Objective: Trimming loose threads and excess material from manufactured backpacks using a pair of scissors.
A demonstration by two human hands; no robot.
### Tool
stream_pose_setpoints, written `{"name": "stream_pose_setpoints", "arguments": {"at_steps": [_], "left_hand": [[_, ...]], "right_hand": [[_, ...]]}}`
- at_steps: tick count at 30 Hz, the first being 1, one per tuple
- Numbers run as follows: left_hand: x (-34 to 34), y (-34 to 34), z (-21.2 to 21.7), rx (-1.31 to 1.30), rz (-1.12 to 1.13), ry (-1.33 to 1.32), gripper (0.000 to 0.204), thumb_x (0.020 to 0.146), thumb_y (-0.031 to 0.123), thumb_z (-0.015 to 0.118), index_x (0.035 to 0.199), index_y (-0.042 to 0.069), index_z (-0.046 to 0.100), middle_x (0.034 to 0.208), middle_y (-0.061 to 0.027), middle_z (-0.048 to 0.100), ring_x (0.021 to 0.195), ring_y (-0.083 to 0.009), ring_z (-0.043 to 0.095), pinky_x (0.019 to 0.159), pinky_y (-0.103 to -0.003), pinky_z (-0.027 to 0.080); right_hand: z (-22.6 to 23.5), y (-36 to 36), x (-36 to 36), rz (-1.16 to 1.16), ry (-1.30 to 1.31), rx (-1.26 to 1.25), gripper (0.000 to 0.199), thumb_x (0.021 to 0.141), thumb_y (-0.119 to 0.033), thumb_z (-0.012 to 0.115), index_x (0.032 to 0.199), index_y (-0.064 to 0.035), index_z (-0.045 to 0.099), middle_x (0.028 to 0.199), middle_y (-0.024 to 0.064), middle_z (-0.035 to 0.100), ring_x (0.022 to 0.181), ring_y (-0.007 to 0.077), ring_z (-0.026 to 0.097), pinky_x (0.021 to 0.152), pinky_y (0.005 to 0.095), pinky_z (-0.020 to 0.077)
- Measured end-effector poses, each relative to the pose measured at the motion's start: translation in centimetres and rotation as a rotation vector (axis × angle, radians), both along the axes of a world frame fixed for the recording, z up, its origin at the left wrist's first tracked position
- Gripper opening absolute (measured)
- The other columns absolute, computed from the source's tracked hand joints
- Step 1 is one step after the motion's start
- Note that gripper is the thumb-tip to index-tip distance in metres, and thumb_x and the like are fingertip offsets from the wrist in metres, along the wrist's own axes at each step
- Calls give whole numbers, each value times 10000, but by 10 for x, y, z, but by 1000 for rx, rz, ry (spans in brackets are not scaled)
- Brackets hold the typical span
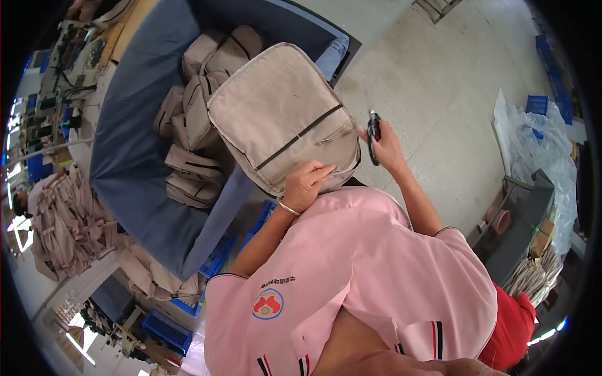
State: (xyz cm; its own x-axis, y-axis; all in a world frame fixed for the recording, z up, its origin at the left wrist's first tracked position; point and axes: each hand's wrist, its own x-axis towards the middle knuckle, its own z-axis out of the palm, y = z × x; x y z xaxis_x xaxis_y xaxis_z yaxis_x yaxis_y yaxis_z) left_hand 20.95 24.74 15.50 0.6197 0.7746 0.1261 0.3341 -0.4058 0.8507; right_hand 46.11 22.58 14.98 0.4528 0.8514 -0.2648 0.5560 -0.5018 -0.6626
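Observation:
A beige fabric bag (276, 106) with rounded corners, dark piping and a black zipper line lies tilted in front of me, overlapping the blue-lined bin. My left hand (306, 185) is closed at its near edge, fingers across the fabric and thumb hidden. Just off the bag's right side, my right hand (389, 147) is wrapped round a black-handled tool (374, 139) with a thin metal tip pointing away from me. The tip is slightly blurred, so its exact kind is unclear. A small pull tab (324, 141) shows on the bag near my left fingers.
Several similar beige bags (197, 113) are piled in the large bin with a blue cloth lining (135, 138). Beige fabric pieces (69, 219) hang at the far left. Blue crates (168, 332) stand at lower left. To the right are clear plastic sheeting (542, 150) and a pink bucket (498, 219).

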Motion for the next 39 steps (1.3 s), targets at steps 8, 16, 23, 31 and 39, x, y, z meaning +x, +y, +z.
{"name": "stream_pose_setpoints", "arguments": {"at_steps": [8, 16, 23, 31, 39], "left_hand": [[0, -5, -10, -110, -42, 29, 333, 752, 55, 730, 1078, 124, 737, 848, -38, 607, 730, -201, 582, 651, -310, 470], [-1, -5, -12, -150, -50, 44, 327, 757, 79, 724, 1076, 149, 740, 868, -38, 612, 759, -210, 599, 679, -309, 480], [0, -2, -11, -201, -45, 50, 313, 758, 83, 731, 1065, 142, 742, 875, -39, 615, 744, -198, 598, 664, -300, 478], [-1, -1, -12, -205, -44, 30, 313, 754, 73, 736, 1061, 131, 740, 865, -38, 610, 714, -196, 587, 643, -297, 470], [-6, -2, -13, -228, -34, 47, 325, 749, 65, 732, 1066, 137, 739, 867, -37, 614, 733, -192, 593, 656, -293, 474]], "right_hand": [[-13, 12, -1, 156, -59, -108, 755, 779, -694, 625, 974, 36, 614, 935, 213, 628, 832, 366, 632, 730, 425, 496], [-12, 44, -4, 256, -159, -143, 865, 747, -787, 564, 898, 64, 603, 941, 240, 652, 884, 373, 652, 729, 446, 508], [-15, 42, -9, 236, -139, -115, 768, 778, -735, 584, 811, 32, 612, 755, 218, 656, 758, 389, 661, 669, 453, 514], [-19, 40, -21, 202, -185, -141, 694, 817, -679, 587, 781, 14, 614, 741, 243, 653, 730, 419, 657, 637, 486, 514], [-34, 37, -17, 230, -216, 19, 730, 827, -706, 547, 820, 23, 581, 754, 223, 649, 751, 404, 660, 646, 476, 513]]}}
